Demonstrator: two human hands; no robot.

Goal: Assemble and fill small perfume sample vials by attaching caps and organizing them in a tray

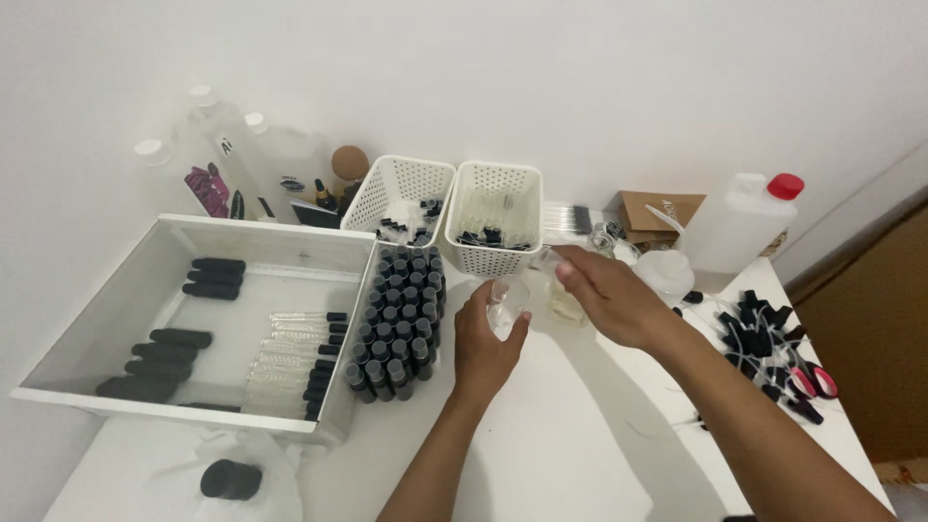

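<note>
Over the white table [541,454], left hand [486,348] grips a clear glass beaker [507,305]; right hand [609,300] curls half-closed.

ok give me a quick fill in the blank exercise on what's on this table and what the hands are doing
1. The left hand holds a small clear ____ above the table.
2. The jug at the back right has a ____ cap.
3. Behind the right hand stand two white perforated ____.
4. The scissors near the right edge have ____ handles.

Missing words: cup; red; baskets; red
</note>
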